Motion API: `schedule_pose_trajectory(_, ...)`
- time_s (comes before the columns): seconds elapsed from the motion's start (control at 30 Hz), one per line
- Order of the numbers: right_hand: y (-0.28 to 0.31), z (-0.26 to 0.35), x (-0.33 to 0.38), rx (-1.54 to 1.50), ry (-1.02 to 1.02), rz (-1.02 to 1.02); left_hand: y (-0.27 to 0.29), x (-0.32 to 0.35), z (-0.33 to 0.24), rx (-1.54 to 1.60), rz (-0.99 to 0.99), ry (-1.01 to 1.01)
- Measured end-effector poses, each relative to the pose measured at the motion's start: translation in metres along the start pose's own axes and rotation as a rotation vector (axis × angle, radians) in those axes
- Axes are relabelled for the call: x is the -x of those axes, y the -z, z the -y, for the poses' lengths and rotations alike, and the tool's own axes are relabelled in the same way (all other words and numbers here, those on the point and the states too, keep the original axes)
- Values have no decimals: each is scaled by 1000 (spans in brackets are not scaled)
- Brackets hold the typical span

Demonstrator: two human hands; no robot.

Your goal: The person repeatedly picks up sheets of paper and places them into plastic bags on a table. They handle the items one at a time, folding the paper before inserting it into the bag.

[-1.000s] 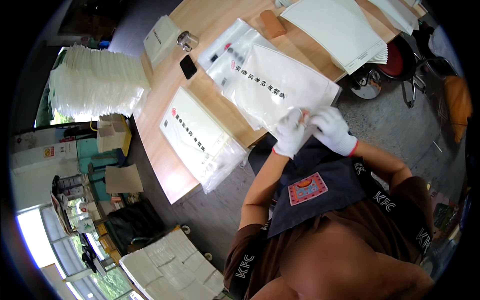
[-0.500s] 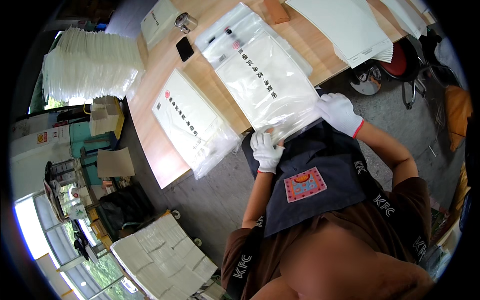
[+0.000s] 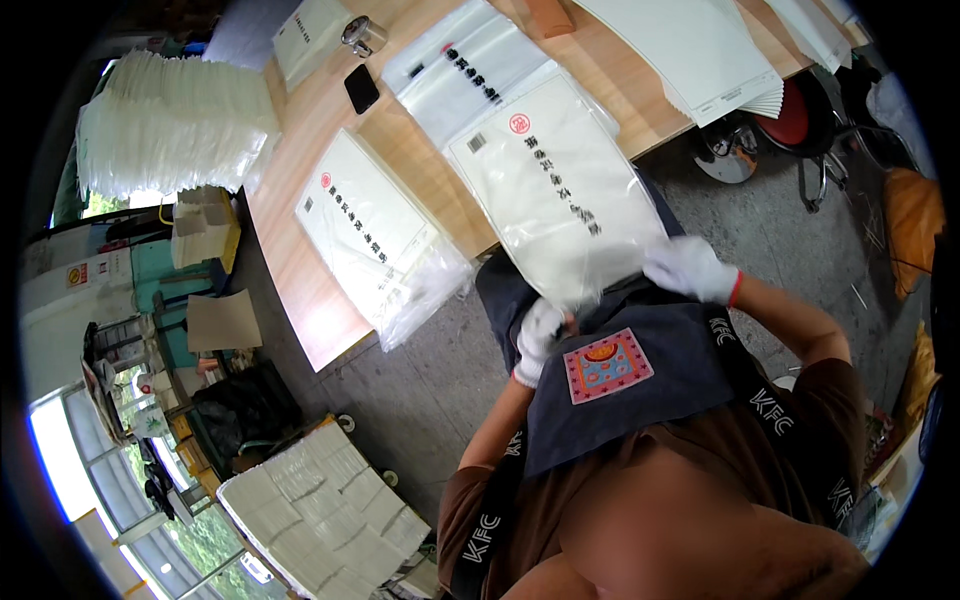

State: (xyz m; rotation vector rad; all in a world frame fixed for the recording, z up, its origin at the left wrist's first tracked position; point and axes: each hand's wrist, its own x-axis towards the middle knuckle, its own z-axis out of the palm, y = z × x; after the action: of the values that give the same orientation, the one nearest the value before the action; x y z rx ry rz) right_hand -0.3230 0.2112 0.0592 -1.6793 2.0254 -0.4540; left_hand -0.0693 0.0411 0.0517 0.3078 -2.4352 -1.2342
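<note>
A clear plastic bag (image 3: 560, 190) with dark printed characters and a red round mark lies tilted over the table's near edge, white sheets inside it. My left hand (image 3: 540, 340), in a white glove with the thumb tip bare, is closed at the bag's near end. By the bag's near right corner is my right hand (image 3: 692, 270), also gloved; motion blurs its fingers, so their grip cannot be made out. Under the bag's far end lie more flat clear bags (image 3: 455, 75). To the left rests a stack of filled bags (image 3: 365, 230), loose plastic at its near end.
On the wooden table (image 3: 300, 290) are a phone (image 3: 361, 90), a metal cup (image 3: 363, 37), a brown block (image 3: 549, 17) and fanned white sheets (image 3: 690, 55). A tall stack of filled bags (image 3: 175, 130) stands far left. A loaded trolley (image 3: 325, 510) is at lower left, a red-seated stool (image 3: 785, 115) at right.
The bag has slid nearer my body and right, uncovering print on the bags beneath. Both hands have moved nearer my body, the right one blurring.
</note>
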Motion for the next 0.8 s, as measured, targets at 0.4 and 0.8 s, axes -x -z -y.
schedule_pose_trajectory(0.4, -23, -78, -17, -319, -444, -430, -12, 24, 87, 191, -532, 643)
schedule_pose_trajectory(0.8, -68, 28, -188, -1433, -284, 122, 125, -1, 87, -422, -773, 416)
